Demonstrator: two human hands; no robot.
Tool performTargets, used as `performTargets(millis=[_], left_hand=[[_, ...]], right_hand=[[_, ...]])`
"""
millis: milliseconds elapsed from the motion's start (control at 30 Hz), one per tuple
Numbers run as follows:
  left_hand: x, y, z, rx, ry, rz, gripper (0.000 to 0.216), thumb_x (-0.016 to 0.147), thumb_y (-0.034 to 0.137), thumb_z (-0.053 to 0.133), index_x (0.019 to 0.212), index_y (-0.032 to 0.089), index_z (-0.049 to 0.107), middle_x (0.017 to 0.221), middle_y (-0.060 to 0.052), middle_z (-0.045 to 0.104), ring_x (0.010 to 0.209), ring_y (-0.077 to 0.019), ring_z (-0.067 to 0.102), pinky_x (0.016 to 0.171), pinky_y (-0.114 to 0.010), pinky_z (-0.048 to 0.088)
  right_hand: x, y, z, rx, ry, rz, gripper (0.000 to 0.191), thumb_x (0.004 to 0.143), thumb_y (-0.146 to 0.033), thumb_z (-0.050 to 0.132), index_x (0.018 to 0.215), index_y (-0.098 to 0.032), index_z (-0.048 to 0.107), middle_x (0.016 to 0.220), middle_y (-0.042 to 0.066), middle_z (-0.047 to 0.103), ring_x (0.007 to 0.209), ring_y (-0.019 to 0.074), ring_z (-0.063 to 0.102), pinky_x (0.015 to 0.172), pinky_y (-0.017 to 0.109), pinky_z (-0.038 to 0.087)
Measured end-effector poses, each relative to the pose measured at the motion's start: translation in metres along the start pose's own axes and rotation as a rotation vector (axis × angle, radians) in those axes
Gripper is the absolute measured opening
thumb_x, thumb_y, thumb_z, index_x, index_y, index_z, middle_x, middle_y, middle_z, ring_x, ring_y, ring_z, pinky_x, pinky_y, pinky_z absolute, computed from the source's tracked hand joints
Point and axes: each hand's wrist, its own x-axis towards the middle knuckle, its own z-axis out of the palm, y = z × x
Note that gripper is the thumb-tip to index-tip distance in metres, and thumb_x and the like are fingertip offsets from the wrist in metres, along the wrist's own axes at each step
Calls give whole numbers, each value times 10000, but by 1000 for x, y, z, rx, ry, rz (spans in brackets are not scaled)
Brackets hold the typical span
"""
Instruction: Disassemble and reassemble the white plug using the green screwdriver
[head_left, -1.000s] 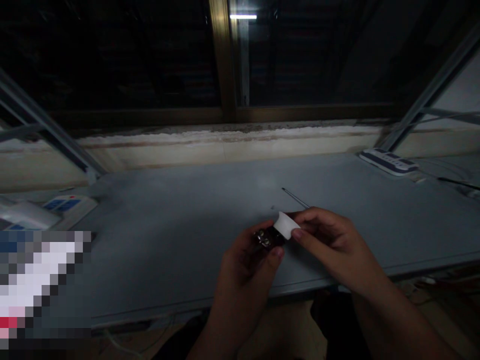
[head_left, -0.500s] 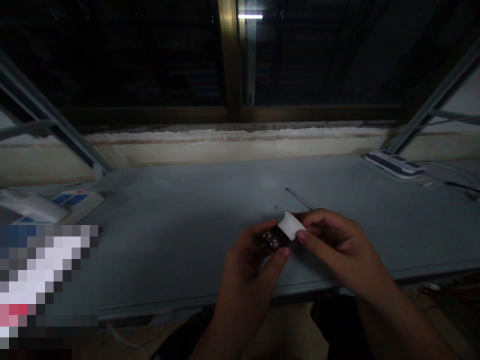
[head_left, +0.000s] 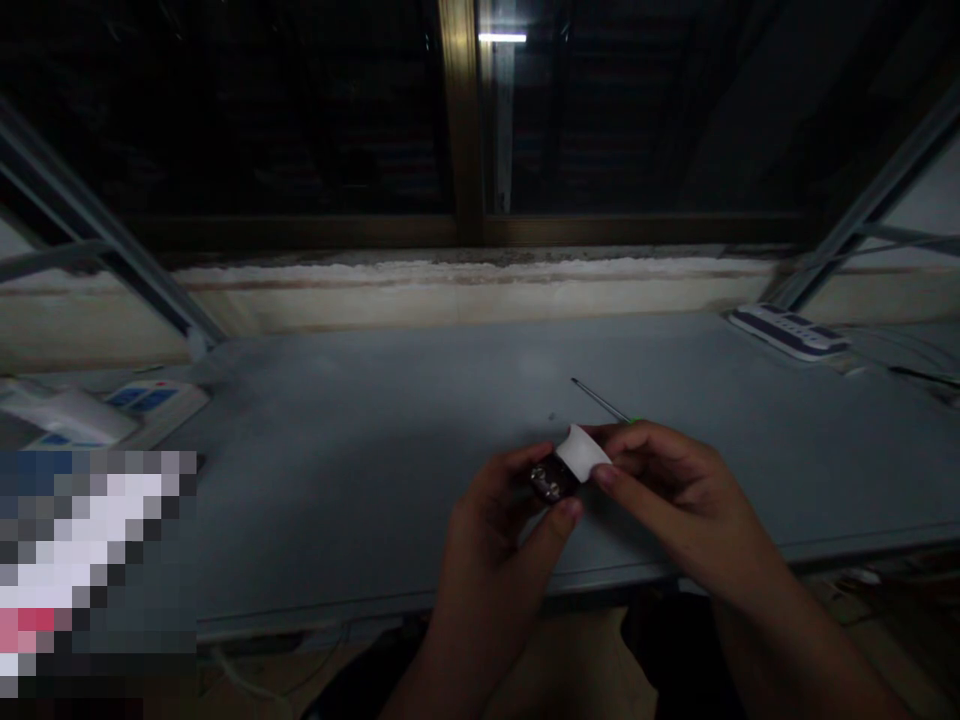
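Observation:
Between my hands, just above the table, is a small two-part fitting. Its dark piece [head_left: 553,480] carries shiny metal screws on the end facing me. A smooth white flared cover [head_left: 583,454] meets it on the right. My left hand [head_left: 504,530] is closed round the dark piece, with thumb and fingers on opposite sides. The white cover is pinched by my right hand [head_left: 675,490]. Past the right fingers a screwdriver [head_left: 601,399] lies on the table, tip pointing away to the left; a bit of green shows at its near end, the rest being hidden by the hand.
A tiny dark bit [head_left: 552,416] lies on the grey table [head_left: 337,450] near the screwdriver tip. A power strip [head_left: 789,332] with cables sits at the back right. At the left are a white bottle-like object [head_left: 79,412] and a blue-and-white item [head_left: 166,402]. Metal frame bars rise on both sides.
The dark piece has turned slightly, so its screws face me a little more. Both hands keep their hold in nearly the same place.

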Motion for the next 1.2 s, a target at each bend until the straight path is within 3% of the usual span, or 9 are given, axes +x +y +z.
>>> performTargets(millis=[467, 733, 967, 1200], left_hand=[[0, 0, 0, 30, -5, 25, 390, 833, 274, 820, 1205, 228, 712, 1169, -94, 764, 1083, -244, 726, 985, -403, 601], [0, 5, -2, 43, -40, 32, 371, 862, 240, 794, 1224, 249, 713, 1217, -78, 758, 1114, -222, 719, 1004, -362, 587], [1, 4, -2, 58, -60, 105, 380, 854, 226, 792, 1225, 268, 724, 1218, -77, 753, 1119, -236, 716, 1013, -387, 592], [-1, 6, 1, 36, -23, 124, 359, 897, 236, 759, 1248, 294, 709, 1268, -58, 738, 1182, -224, 689, 1075, -369, 542]], right_hand=[[-2, 1, 0, 3, 1, -22, 67, 866, -210, 772, 887, -252, 725, 1228, 40, 757, 920, 136, 767, 753, 213, 615], [-3, -2, -2, -145, -17, -118, 79, 895, -184, 730, 901, -258, 703, 1047, 23, 740, 1031, 149, 730, 826, 219, 578], [-5, -6, 0, -274, 5, -191, 92, 891, -167, 688, 916, -254, 670, 929, 17, 705, 837, 157, 707, 752, 295, 563], [-8, -10, 3, -413, -8, -316, 162, 914, -177, 702, 1044, -273, 690, 1037, 26, 742, 1008, 185, 719, 869, 332, 571]])
